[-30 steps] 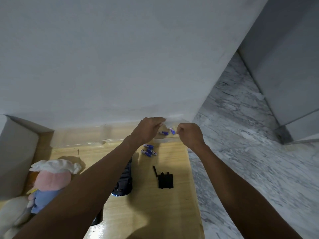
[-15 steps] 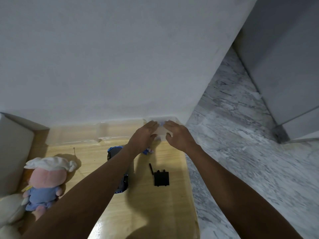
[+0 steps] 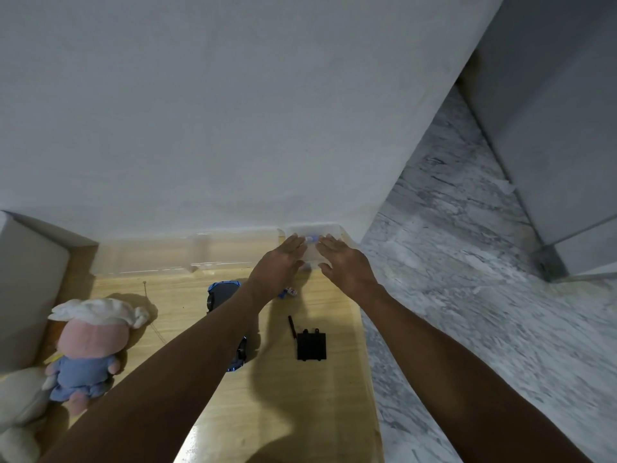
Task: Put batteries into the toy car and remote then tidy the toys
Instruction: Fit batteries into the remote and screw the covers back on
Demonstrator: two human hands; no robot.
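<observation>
A white wall point(image 3: 233, 111) backs the wooden surface point(image 3: 283, 396); marble floor point(image 3: 484, 312) lies to its right. Your left hand point(image 3: 278, 265) and right hand point(image 3: 344, 264) rest flat, fingers straight and released, on a small clear plastic box point(image 3: 312, 242) at the far right corner, something blue showing inside. Loose batteries point(image 3: 289, 291) lie just beside your left wrist. The toy car point(image 3: 222, 292) sits partly under your left forearm, the black remote point(image 3: 310, 345) near it. A plush doll point(image 3: 88, 345) lies at left.
</observation>
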